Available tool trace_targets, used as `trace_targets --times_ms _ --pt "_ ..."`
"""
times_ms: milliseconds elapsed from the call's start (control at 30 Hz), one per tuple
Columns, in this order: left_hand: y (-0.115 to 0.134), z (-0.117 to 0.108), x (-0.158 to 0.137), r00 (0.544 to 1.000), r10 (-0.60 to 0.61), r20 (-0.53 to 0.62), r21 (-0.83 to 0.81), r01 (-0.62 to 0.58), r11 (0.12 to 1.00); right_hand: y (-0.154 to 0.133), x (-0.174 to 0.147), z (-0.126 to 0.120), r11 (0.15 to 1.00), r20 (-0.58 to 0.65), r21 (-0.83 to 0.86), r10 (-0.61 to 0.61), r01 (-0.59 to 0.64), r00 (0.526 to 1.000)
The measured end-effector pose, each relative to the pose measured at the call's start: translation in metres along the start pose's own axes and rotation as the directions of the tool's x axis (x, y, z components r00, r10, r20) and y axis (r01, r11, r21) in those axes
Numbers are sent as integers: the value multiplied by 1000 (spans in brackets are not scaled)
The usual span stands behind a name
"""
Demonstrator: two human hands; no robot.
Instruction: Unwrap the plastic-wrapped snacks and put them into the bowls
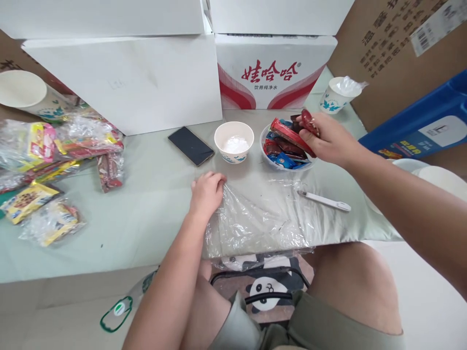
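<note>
My right hand (330,138) is closed on red wrapped snacks (309,122), with a dark red one up between the fingers and thumb. It is over the right side of a clear plastic bowl (288,168) filled with red and blue wrapped snacks. On the table, my left hand (207,194) has its fingers curled at the upper left corner of a clear plastic film (251,218), which spreads to the right and hangs over the front edge. Just behind that hand stands a paper bowl (234,141) with crumpled white plastic inside.
A smartphone (191,146) lies left of the paper bowl. Nearer the front right is a white utility knife (324,201). Packaged snacks (54,150) are heaped at left beside a paper cup (25,92). White cartons (146,82), another paper cup (333,96) and a blue container (419,126) stand behind.
</note>
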State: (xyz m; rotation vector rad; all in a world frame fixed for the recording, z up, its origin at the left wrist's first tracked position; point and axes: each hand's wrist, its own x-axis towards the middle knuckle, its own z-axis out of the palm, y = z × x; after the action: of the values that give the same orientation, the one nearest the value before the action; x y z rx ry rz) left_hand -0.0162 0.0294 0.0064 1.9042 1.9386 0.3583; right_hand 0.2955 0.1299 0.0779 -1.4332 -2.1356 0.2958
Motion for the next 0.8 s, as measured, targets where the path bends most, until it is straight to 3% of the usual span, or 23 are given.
trace_targets --times_ms 133,367,500,600,700,800 --pt "-1 1 0 1000 12 -14 -4 -12 1000 2 4 0 984 -85 -172 34 -48 996" --pt "-2 2 1 999 14 -41 -14 -15 1000 -11 10 -9 984 -108 -131 109 -123 988" --pt "-7 1 3 987 96 -126 -142 -113 983 -39 -32 -15 998 -195 -61 12 -24 981" --pt "-12 -1 4 953 211 -218 -301 -272 914 -51 -80 1 998 -179 55 -22 33 984" --pt "-16 -4 2 921 239 -307 -391 -352 851 -48 -120 31 964 -205 215 198 -154 958" --pt "-18 -5 0 899 228 -374 -472 -396 788 -41 -142 55 865 -164 341 440 -368 883"
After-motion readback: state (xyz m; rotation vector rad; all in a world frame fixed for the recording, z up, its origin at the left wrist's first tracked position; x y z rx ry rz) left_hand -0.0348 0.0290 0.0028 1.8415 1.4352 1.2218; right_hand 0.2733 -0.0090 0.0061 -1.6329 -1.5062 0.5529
